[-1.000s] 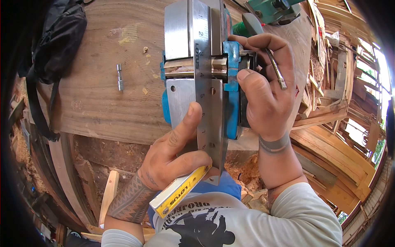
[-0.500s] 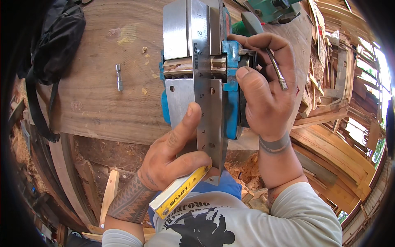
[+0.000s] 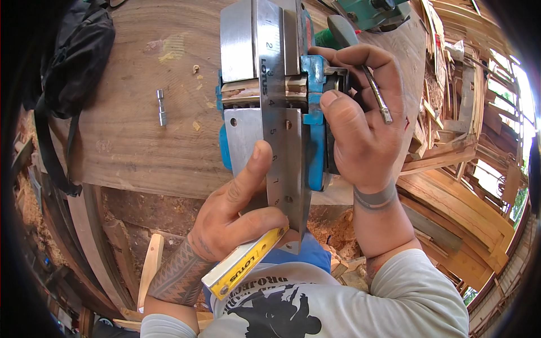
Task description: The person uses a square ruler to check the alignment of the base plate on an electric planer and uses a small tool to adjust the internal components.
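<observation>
A blue power planer (image 3: 316,135) lies with its metal sole (image 3: 243,129) facing up, its cutter drum (image 3: 239,93) showing across the middle. Along the sole rests the steel blade of a try square (image 3: 274,135), crossing the drum. My left hand (image 3: 234,217) is closed round the square near its yellow-edged stock, thumb stretched along the blade's edge. At the planer's right side is my right hand (image 3: 366,121), its thumb pressed by the blue housing and its fingers curled round the far part. A thin metal rod (image 3: 377,96) is tucked among those fingers; its upper end is hidden.
The planer sits on a wooden table (image 3: 135,146), its rear end over the near edge. A small double-ended socket (image 3: 162,107) lies to the left, beyond it a black bag (image 3: 79,62). A green power tool (image 3: 375,14) stands far right. Stacked timber (image 3: 451,214) fills the right side.
</observation>
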Available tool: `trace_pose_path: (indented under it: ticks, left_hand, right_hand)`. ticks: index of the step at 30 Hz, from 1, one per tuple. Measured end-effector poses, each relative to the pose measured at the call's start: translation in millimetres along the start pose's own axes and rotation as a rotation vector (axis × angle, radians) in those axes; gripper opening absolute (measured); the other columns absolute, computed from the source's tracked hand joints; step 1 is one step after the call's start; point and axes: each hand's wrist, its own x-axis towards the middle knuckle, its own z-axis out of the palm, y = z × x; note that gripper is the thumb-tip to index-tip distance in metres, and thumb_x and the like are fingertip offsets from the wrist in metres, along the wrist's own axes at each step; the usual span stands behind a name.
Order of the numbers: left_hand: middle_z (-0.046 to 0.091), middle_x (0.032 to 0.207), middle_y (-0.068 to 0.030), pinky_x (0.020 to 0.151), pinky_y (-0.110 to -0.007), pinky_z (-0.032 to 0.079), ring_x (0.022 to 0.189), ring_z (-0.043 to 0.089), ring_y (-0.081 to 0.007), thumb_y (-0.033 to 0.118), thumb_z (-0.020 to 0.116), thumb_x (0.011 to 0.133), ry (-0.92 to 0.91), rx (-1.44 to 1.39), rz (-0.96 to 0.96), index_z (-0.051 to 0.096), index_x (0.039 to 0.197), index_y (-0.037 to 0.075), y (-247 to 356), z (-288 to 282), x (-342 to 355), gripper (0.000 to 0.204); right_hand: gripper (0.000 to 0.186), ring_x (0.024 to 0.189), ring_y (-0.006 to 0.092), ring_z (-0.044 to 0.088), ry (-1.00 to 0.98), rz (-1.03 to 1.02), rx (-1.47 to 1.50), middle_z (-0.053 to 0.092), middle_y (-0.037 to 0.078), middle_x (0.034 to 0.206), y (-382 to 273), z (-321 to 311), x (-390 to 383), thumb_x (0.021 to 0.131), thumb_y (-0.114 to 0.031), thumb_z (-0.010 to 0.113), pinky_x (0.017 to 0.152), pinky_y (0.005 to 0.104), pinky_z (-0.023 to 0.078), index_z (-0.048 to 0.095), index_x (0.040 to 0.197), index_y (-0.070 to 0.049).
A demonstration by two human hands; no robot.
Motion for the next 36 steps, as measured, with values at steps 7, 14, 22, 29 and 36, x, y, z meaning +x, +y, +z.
trace_pose_path:
  ticks: [7, 14, 22, 29, 36]
  left_hand:
    - [0.028, 0.186, -0.0093, 0.117, -0.048, 0.062, 0.151, 0.06, -0.0359, -0.02, 0.093, 0.074, 0.139, -0.543, -0.407, 0.081, 0.131, 0.022, 18.4, 3.9, 3.8, 0.072]
    - [0.03, 0.186, -0.009, 0.117, -0.048, 0.062, 0.15, 0.061, -0.0349, -0.016, 0.095, 0.073, 0.054, -0.334, -0.238, 0.081, 0.135, 0.026, 4.8, 1.8, -1.5, 0.077]
    - [0.026, 0.187, -0.0095, 0.114, -0.046, 0.064, 0.147, 0.064, -0.0367, -0.007, 0.101, 0.072, 0.006, 0.168, 0.135, 0.081, 0.114, 0.021, 8.3, -0.9, 10.8, 0.054]
    - [0.025, 0.188, -0.0109, 0.112, -0.044, 0.064, 0.145, 0.066, -0.0383, -0.002, 0.103, 0.072, 0.015, 0.217, 0.164, 0.078, 0.106, 0.018, 9.9, 0.0, 13.9, 0.047]
    - [0.024, 0.188, -0.0119, 0.112, -0.043, 0.064, 0.144, 0.067, -0.0398, 0.002, 0.104, 0.072, 0.047, 0.269, 0.191, 0.076, 0.102, 0.016, 10.0, 2.1, 17.0, 0.044]
  right_hand:
    - [0.04, 0.097, 0.0067, 0.06, -0.004, 0.008, -0.008, 0.066, 0.007, 0.12, 0.2, -0.2, -0.8, 0.09, 0.004, 0.07, 0.085, 0.0224, 0.051, 0.064, 0.13, 0.004]
    - [0.04, 0.097, 0.008, 0.061, 0.002, -0.007, -0.008, 0.066, 0.007, 0.12, 1.7, 1.0, 0.2, 0.091, 0.002, 0.072, 0.086, 0.023, 0.052, 0.064, 0.13, 0.004]
    - [0.038, 0.097, 0.009, 0.062, 0.005, -0.016, -0.041, 0.067, 0.007, 0.118, 2.0, -0.1, 0.4, 0.091, 0.001, 0.073, 0.085, 0.0239, 0.052, 0.066, 0.128, 0.003]
    - [0.037, 0.094, 0.008, 0.06, 0.007, 0.001, -0.021, 0.066, 0.006, 0.115, 1.3, -0.5, 0.6, 0.091, 0.0, 0.073, 0.084, 0.0238, 0.051, 0.066, 0.127, 0.003]
    - [0.036, 0.092, 0.0078, 0.059, 0.021, -0.016, -0.024, 0.065, 0.005, 0.114, 2.3, 0.3, -0.2, 0.091, 0.001, 0.073, 0.083, 0.0233, 0.051, 0.067, 0.127, 0.002]
